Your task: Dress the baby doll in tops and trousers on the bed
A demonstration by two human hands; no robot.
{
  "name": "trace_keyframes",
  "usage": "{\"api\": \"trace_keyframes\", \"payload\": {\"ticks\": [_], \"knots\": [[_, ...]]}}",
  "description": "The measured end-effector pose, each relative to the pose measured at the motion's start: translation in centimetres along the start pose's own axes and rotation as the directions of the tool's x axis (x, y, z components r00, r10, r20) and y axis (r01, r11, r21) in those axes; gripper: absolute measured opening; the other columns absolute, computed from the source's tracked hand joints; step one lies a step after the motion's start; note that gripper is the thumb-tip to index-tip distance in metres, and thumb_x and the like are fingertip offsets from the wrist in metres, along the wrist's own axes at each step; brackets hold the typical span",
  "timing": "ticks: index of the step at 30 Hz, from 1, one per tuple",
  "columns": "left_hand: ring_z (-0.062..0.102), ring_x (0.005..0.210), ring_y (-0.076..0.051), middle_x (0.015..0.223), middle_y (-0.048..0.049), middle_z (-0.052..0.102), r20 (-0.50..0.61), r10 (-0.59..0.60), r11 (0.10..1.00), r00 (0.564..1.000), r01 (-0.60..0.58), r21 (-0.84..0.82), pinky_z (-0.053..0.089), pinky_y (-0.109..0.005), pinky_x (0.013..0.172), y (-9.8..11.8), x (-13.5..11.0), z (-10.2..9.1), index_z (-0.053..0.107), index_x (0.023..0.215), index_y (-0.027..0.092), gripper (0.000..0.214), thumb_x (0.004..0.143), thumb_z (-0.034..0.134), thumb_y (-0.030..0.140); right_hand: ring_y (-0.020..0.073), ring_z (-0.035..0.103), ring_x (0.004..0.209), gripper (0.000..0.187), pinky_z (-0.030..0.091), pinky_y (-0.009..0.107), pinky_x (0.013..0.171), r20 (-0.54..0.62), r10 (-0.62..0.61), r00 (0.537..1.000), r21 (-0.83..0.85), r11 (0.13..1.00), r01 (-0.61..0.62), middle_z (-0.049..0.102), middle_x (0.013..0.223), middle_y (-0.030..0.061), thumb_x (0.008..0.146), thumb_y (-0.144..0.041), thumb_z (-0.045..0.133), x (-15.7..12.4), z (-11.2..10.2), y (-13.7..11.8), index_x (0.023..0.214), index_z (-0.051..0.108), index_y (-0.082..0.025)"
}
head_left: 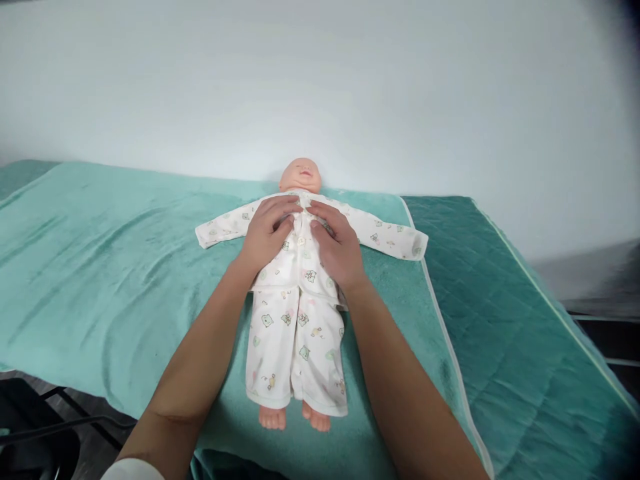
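A baby doll (301, 175) lies on its back on a teal towel (125, 253), head toward the wall, arms spread. It wears a white printed top and trousers (295, 340). My left hand (267, 233) rests on the doll's chest on the left of the front placket, fingers curled and pinching the cloth near the collar. My right hand (336, 243) lies on the chest on the right of the placket, its fingertips also pressed to the cloth. The two hands meet at the top of the shirt front.
The towel covers a bed with a darker green quilted cover (505, 320) showing on the right. A plain white wall (320, 87) stands behind. Dark floor and a black object (35, 433) show at lower left.
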State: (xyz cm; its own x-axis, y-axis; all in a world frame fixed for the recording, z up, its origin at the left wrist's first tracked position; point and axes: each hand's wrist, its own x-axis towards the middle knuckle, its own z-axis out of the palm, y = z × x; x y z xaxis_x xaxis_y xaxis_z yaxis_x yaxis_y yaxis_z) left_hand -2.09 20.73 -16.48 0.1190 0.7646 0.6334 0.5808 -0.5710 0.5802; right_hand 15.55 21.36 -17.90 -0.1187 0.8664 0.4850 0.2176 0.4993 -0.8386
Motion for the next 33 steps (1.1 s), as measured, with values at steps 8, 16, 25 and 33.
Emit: {"api": "trace_keyframes", "payload": {"ticks": [8, 16, 25, 33], "knots": [[0.058, 0.131, -0.02, 0.135, -0.0046, 0.068, 0.012, -0.024, 0.999, 1.0, 0.024, 0.036, 0.045, -0.046, 0.118, 0.3, -1.0, -0.1, 0.074, 0.116, 0.028, 0.032, 0.1, 0.045, 0.027, 0.0217, 0.061, 0.126, 0.019, 0.049, 0.043, 0.109, -0.098, 0.017, 0.995, 0.044, 0.999, -0.013, 0.069, 0.129, 0.0038, 0.094, -0.03, 0.056, -0.4, 0.2, -0.5, 0.098, 0.074, -0.026], [0.056, 0.133, -0.02, 0.139, -0.005, 0.066, 0.035, -0.023, 0.999, 0.999, 0.022, 0.036, 0.042, -0.046, 0.119, -0.1, -0.9, -0.1, 0.073, 0.12, 0.027, 0.035, 0.1, 0.045, 0.024, 0.0226, 0.06, 0.126, 0.018, 0.047, 0.045, 0.111, -0.079, 0.003, 0.997, 0.018, 1.0, -0.001, 0.069, 0.129, 0.003, 0.095, -0.031, 0.058, -0.4, 0.1, -0.7, 0.095, 0.076, -0.027], [0.056, 0.133, -0.019, 0.138, -0.0047, 0.067, 0.027, -0.021, 1.0, 0.999, 0.021, 0.003, 0.041, -0.044, 0.12, -0.1, -1.0, 0.0, 0.074, 0.119, 0.027, 0.034, 0.1, 0.047, 0.022, 0.0221, 0.058, 0.128, 0.02, 0.042, 0.046, 0.117, -0.053, -0.034, 0.998, -0.009, 0.999, 0.033, 0.068, 0.13, 0.0024, 0.097, -0.032, 0.058, -0.4, -0.1, -0.5, 0.099, 0.078, -0.028], [0.055, 0.135, -0.02, 0.138, -0.0039, 0.066, 0.018, -0.081, 0.994, 0.997, 0.082, -0.075, 0.041, -0.044, 0.12, 1.0, -1.6, -0.6, 0.073, 0.115, 0.028, 0.027, 0.098, 0.052, 0.022, 0.022, 0.049, 0.14, 0.023, 0.037, 0.047, 0.123, 0.068, -0.019, 0.997, -0.048, 0.999, 0.022, 0.062, 0.142, 0.0, 0.097, -0.035, 0.061, -0.3, -0.8, -0.7, 0.113, 0.076, -0.032]]}}
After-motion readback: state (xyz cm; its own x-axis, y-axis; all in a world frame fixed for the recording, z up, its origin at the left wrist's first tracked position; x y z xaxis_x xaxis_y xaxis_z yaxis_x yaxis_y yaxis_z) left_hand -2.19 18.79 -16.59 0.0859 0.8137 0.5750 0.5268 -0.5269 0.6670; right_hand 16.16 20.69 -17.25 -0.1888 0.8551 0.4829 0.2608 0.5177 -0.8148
